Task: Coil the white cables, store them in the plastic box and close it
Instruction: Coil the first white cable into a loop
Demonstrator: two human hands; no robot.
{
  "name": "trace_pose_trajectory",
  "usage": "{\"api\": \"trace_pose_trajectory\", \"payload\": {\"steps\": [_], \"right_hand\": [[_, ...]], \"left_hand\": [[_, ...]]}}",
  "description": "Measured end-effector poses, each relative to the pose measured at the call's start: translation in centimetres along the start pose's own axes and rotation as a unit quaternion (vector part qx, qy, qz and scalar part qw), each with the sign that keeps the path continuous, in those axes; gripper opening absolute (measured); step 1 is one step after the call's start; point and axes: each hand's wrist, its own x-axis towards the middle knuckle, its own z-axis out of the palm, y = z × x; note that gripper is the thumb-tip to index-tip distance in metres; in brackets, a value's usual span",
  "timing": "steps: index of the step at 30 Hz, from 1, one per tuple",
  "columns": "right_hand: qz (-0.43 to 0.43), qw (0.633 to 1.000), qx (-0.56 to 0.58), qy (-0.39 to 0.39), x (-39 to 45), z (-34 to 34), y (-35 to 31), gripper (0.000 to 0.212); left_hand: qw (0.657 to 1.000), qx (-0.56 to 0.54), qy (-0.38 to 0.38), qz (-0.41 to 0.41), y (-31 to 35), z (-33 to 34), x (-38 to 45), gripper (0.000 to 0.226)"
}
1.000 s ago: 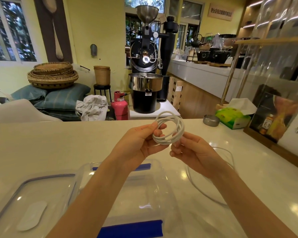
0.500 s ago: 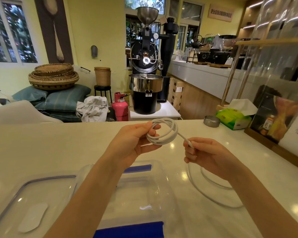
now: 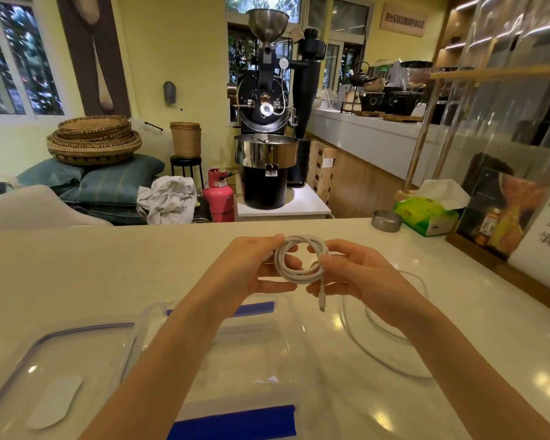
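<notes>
A white cable wound into a small coil (image 3: 301, 274) hangs in the air above the counter, its plug end dangling below. My left hand (image 3: 251, 268) pinches the coil's left side and my right hand (image 3: 353, 274) pinches its right side. A second white cable (image 3: 378, 354) lies loose in wide loops on the counter under my right forearm. The clear plastic box (image 3: 267, 360) with blue clips stands open beneath my left arm. Its clear lid (image 3: 54, 369) lies flat on the counter to the left of the box.
A cream counter (image 3: 108, 274) carries a small metal dish (image 3: 386, 221), a green tissue pack (image 3: 429, 214) and a framed sign (image 3: 518, 217) along the right edge. Beyond the counter are a coffee roaster, baskets and cushions.
My right hand has come back to the coil from the right, bringing in the last stretch of cable. The cable end now dangles from the finished coil, held by both hands.
</notes>
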Motion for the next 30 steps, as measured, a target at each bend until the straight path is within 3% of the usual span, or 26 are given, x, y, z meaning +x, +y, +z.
{"api": "trace_pose_trajectory", "payload": {"steps": [17,21,30], "right_hand": [[-0.015,0.998,-0.058,0.014,1.0,1.0,-0.5,0.013],[0.024,0.998,-0.040,-0.030,0.9,0.8,-0.5,0.012],[0.028,0.998,-0.054,-0.020,0.6,0.7,-0.6,0.030]], "left_hand": [[0.998,0.048,0.046,0.007,-0.1,-1.5,-0.4,0.021],[0.997,0.060,0.042,0.008,-0.3,-1.5,-0.3,0.018],[0.993,0.101,0.042,0.045,-0.5,-0.9,-0.2,0.018]]}}
